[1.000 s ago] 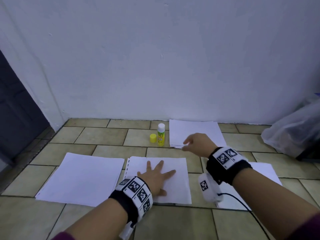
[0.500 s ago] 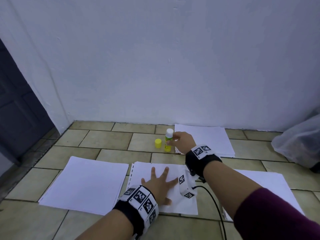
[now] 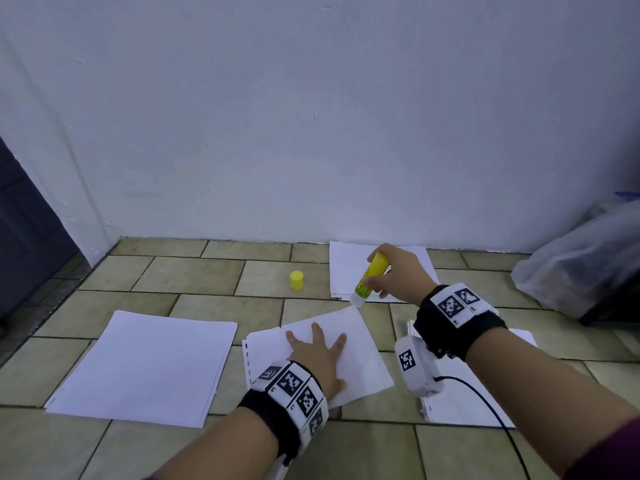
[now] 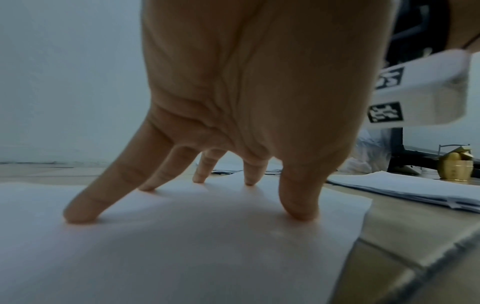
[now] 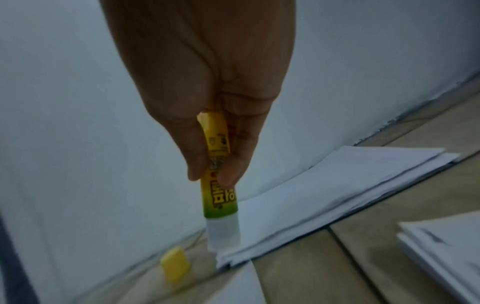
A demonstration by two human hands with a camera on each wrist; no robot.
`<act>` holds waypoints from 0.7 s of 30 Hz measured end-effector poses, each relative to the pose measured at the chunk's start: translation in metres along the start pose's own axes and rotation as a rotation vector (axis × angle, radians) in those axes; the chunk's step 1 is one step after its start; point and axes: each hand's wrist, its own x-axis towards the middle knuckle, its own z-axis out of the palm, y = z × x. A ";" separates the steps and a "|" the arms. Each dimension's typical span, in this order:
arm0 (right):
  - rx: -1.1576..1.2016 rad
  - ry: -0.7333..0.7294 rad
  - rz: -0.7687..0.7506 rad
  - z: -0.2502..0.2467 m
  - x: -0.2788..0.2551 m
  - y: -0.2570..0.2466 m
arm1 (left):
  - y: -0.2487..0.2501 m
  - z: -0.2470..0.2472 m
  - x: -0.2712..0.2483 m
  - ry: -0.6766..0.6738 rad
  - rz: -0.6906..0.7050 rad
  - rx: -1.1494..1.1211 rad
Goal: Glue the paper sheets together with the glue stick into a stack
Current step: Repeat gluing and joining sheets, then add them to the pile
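Right hand (image 3: 398, 275): fingers and thumb pinch the glue stick (image 3: 370, 277) at mid-barrel; cap end up by the knuckles, bared white tip down.
Glue stick axis: tilted, long axis running from upper right to lower left in the head view; tip just above the far corner of the top sheet (image 3: 360, 355).
Handling, judged: light, rigid, smooth barrel; a mid-barrel pinch suits; the soft glue likely smears under pressure.
Left hand (image 3: 317, 355): flat, fingers spread, fingertips (image 4: 80, 214) pressing the top sheet down; paper thin, floppy, apt to slide or crease unless pinned.
Yellow cap (image 3: 296, 280): off, upright on the tiled floor (image 3: 194, 275), left of the stick.
Other piles: paper at left (image 3: 145, 368), at the wall (image 3: 343, 268), at right (image 3: 460, 410).
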 end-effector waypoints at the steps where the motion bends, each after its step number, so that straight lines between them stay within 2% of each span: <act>1: -0.027 -0.007 -0.020 0.006 -0.003 0.002 | 0.000 0.001 0.001 0.006 -0.001 0.003; 8: -0.347 -0.081 -0.136 0.036 -0.012 0.008 | -0.003 0.015 0.010 0.018 -0.030 -0.123; 15: -0.406 -0.160 -0.174 0.027 -0.034 0.012 | -0.003 0.014 0.008 0.036 -0.019 -0.069; 21: -0.432 -0.231 -0.203 0.020 -0.055 0.012 | -0.004 0.007 0.002 0.000 -0.011 -0.030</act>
